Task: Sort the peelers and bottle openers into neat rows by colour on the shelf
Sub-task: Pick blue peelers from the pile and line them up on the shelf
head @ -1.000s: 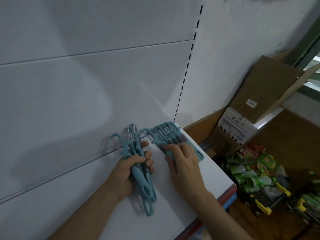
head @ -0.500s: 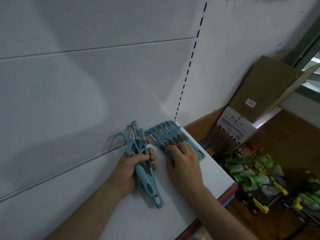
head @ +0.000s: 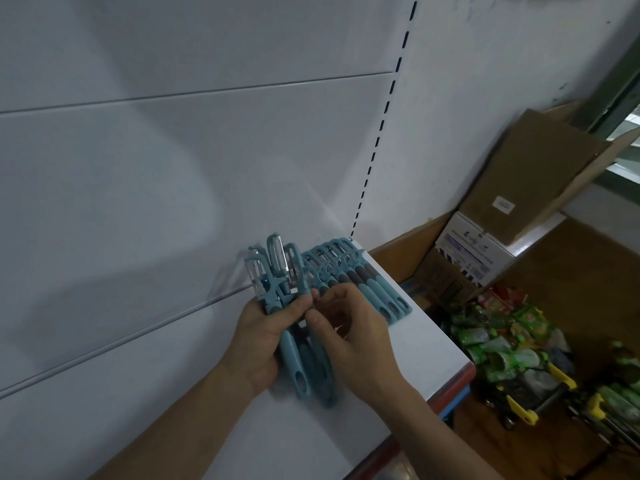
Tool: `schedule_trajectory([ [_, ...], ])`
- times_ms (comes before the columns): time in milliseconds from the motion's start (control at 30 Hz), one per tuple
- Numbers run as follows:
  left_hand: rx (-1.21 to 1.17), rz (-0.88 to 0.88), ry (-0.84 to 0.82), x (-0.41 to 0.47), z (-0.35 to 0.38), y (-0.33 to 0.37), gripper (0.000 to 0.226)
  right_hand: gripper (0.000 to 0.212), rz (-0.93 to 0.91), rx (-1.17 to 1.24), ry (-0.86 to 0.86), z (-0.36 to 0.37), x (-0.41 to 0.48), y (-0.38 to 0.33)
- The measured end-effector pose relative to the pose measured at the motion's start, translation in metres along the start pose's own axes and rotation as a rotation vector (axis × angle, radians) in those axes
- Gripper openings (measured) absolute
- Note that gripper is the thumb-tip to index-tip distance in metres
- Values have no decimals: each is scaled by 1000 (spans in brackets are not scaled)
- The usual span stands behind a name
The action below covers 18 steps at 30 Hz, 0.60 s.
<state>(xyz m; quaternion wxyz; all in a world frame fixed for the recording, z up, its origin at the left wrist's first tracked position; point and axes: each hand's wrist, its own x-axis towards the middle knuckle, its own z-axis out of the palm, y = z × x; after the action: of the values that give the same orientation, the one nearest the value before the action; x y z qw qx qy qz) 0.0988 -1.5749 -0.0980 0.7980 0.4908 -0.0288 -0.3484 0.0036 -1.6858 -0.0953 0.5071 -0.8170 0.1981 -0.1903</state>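
Peeler bunch (head: 277, 275) held just left of the row (head: 367, 285) on the shelf (head: 419, 355).
The left hand (head: 259, 344) grips the bunch; the right hand (head: 356, 341) pinches one peeler in it.

**White shelf, one teal row**

The white shelf (head: 225, 427) carries a row of teal peelers (head: 367, 285). They lie side by side at the foot of the slotted upright (head: 381, 126), heads toward it, handles pointing away.

Shelf (head: 156, 410) free to left; peeler row (head: 363, 282) blocks rt corner.
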Motion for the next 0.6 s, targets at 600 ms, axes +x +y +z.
schedule_trajectory([
  [600,-132,-34,-19,-8,-34,15,32,27,-159,-535,76,11,8,14],
])
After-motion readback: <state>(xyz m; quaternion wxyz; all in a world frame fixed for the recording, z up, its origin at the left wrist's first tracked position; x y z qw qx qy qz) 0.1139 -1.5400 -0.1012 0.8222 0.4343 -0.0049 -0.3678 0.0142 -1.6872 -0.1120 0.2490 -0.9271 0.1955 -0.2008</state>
